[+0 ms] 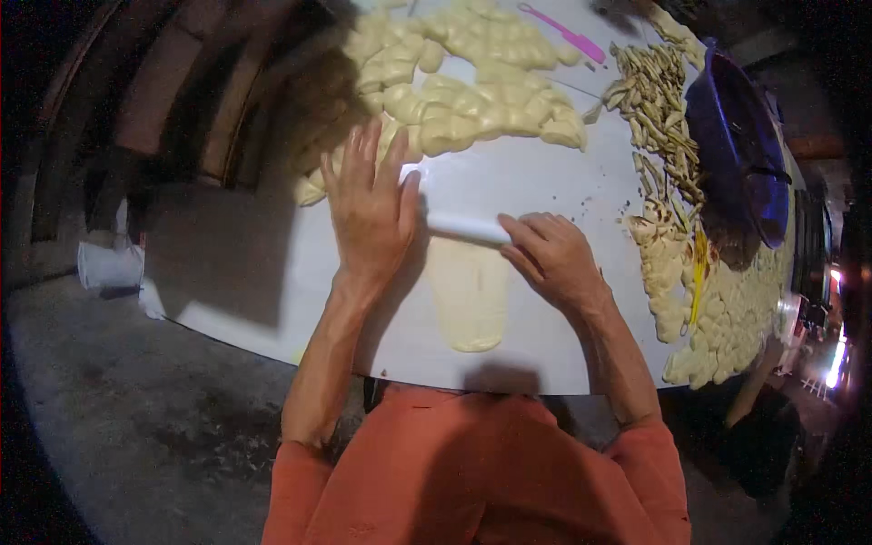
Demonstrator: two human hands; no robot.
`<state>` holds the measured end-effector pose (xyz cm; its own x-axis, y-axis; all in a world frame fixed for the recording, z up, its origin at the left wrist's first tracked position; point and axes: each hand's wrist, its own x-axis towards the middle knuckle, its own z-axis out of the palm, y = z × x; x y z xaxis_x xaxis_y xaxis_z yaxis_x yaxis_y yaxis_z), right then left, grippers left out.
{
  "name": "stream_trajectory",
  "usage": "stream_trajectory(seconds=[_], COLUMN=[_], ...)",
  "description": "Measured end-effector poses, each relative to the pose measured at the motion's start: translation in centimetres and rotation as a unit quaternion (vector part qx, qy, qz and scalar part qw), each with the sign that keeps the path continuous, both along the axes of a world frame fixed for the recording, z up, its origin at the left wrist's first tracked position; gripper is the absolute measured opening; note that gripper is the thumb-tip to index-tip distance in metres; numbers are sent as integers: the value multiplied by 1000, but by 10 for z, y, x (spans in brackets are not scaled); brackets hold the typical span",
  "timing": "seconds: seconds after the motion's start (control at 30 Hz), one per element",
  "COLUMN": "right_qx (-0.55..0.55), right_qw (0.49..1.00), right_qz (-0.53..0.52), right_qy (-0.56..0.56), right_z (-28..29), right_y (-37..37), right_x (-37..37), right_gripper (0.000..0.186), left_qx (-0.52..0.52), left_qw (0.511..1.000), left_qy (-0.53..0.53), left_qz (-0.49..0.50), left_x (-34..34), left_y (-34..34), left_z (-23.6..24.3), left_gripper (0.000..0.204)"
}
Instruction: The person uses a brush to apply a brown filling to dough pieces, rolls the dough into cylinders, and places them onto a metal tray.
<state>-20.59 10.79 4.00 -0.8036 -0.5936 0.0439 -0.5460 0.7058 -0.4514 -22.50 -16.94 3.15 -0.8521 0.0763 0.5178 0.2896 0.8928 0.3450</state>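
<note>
A white rolling pin (468,227) lies crosswise at the far end of a long, flattened strip of pale dough (470,295). My right hand (552,254) has its bent fingers over the pin's right end. My left hand (371,204) is by the other end, fingers stretched out and pointing away from me; its fingertips reach toward the dough pieces. Whether the left palm touches the pin cannot be made out. Beyond both hands, many plump pale dough pieces (454,118) sit packed in rows on the white tabletop (554,336).
A pink plastic tool (568,36) lies at the far side. Along the right are a heap of thin, dark-streaked dough strips (654,91), a purple basin (740,145), a yellow tool (698,272) and more small dough pieces (727,313). A white bucket (109,263) stands off the table's left.
</note>
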Motion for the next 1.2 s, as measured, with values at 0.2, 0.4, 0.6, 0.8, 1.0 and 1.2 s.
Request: stream_trajectory(seconds=[0.2,0.4,0.6,0.8,1.0,1.2], right_qx=[-35,-1,-27,-57,-146,-7], right_qw=[958,935,890,883,929,984], right_qz=[-280,-348,-455,-460,-335,-161], right_qy=[53,60,23,-77,54,70], right_z=[-9,-1,-12,2,-5,1], right_y=[43,53,31,15,33,43], right_x=[19,-15,-108,-133,-101,-125], right_gripper=[40,38,61,44,26,23], left_qx=[-83,-108,7,-49,-137,-178], left_qw=[960,942,962,961,927,930], left_qy=[-199,-259,-149,-109,-79,-115], left_qz=[-180,-182,-230,-251,-341,-299], left_x=[83,72,-32,-133,-177,-194], left_y=[8,27,77,126,132,142], left_z=[3,15,25,-9,-22,-28], left_gripper=[55,56,46,44,34,39])
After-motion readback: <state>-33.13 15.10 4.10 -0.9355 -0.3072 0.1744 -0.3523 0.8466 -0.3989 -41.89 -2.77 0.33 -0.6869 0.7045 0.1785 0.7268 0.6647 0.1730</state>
